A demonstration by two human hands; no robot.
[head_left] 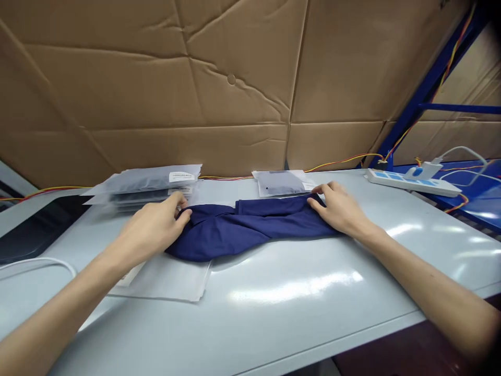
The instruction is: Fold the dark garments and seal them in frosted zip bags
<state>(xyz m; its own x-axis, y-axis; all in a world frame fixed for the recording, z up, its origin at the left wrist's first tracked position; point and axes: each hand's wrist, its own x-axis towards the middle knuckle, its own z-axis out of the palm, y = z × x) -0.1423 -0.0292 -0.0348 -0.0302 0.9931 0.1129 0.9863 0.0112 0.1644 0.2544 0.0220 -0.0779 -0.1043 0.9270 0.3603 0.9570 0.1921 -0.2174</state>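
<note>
A navy blue garment (250,227), folded into a long strip, lies across the table in front of me; its exact kind is hidden by the folds. My left hand (160,219) pinches its left end between thumb and fingers. At the opposite end, my right hand (338,206) grips the cloth's upper right corner. Partly under the garment's left side rests a flat frosted plastic bag (172,282) with a white label, some of it covered by my left forearm.
Several frosted bags with dark contents form a stack (148,180) at the back left. A smaller packed bag (279,183) lies behind the garment. A power strip (415,181) sits at the right, a black device (35,227) at the left. Cardboard (235,94) walls the back.
</note>
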